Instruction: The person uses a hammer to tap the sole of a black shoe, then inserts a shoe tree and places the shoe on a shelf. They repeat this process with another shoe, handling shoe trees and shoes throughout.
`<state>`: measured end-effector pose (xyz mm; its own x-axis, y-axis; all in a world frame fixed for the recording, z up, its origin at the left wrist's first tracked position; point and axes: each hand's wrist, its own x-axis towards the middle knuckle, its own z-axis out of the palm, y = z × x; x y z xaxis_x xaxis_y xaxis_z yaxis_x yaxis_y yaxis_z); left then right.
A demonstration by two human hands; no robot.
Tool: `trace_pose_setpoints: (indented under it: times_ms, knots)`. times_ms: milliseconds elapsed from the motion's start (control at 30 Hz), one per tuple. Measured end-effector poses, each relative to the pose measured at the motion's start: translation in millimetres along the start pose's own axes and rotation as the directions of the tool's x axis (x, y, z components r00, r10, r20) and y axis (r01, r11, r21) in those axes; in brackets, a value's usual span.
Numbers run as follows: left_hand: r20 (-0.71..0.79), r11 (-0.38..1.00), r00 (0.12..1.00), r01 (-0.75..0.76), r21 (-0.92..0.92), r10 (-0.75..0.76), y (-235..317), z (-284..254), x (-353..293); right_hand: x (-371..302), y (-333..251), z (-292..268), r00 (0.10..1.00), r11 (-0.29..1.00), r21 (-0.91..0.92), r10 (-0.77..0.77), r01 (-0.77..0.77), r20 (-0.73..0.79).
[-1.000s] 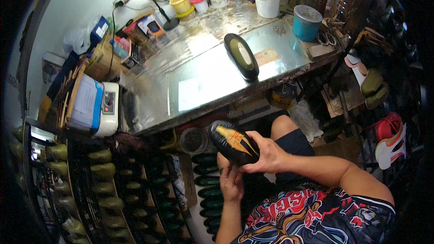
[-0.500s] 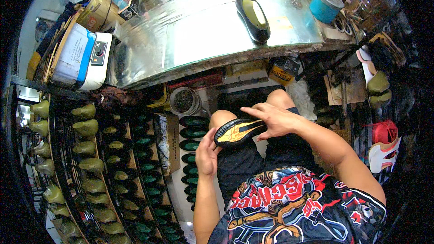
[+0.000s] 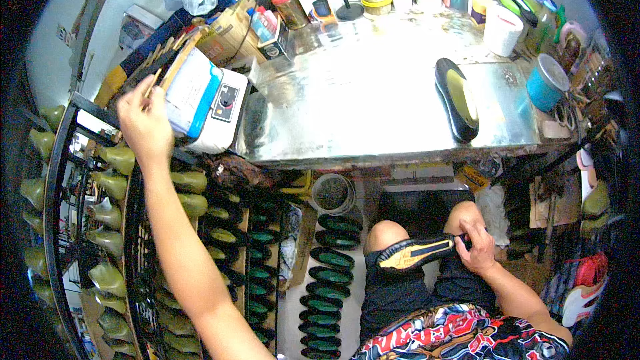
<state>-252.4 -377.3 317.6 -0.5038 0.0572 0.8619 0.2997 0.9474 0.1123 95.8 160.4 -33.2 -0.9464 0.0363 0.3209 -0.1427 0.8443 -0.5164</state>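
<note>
My left hand [image 3: 145, 123] is stretched far to the left, beside the white-and-blue box-shaped device with a dial [image 3: 193, 97]. Its fingers pinch a thin pale stick [image 3: 157, 79]; the rest of that stick is hidden. Over my lap, my right hand [image 3: 476, 248] grips one end of a black shoe upper [image 3: 388, 258] pulled over a last, bottom side up. Its pleated black edge surrounds a yellowish insole board with handwriting and a dark strip. On the metal-topped workbench [image 3: 347, 107] stands another black shoe on an olive last [image 3: 457, 100].
Racks of olive shoe lasts [image 3: 110, 280] and dark shoes with green insides [image 3: 327, 292] fill the left and lower area. A bucket [image 3: 333, 193] sits under the bench. Tubs, a blue can [image 3: 547, 83] and scissors [image 3: 565, 117] line the bench's right end.
My left hand has let go of the shoe and reached up and left to the white-and-blue device. My right hand keeps the shoe over my lap. The view has shifted left.
</note>
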Motion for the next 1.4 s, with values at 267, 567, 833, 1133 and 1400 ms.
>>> trace_pose_setpoints:
  times_ms: [267, 567, 833, 1133, 1400]
  knots:
    - [0.185, 0.562, 0.745, 0.291, 0.775, -0.641, -92, 104, 142, 9, 19, 17, 0.996, 0.995, 0.066, 0.082, -0.079, -0.047]
    - [-0.092, 0.652, 0.749, 0.625, 0.430, -0.657, -113, 125, 203, 15, 21, 13, 0.989, 0.986, 0.085, 0.140, -0.143, 0.038]
    - [0.034, 0.924, 0.998, -0.032, -0.380, 0.048, 171, 13, 14, 91, -57, -48, 0.978, 0.946, 0.272, -0.138, 0.178, -0.159]
    - [0.935, -0.114, 0.347, 0.934, -0.337, 0.076, 295, -16, -235, 104, -97, -82, 0.949, 0.919, 0.388, -0.181, 0.070, 0.257]
    - [0.938, -0.652, 0.047, 0.707, -0.273, -0.342, 282, -35, -450, 45, -50, -74, 0.636, 0.574, 0.570, -0.108, -0.587, 0.764]
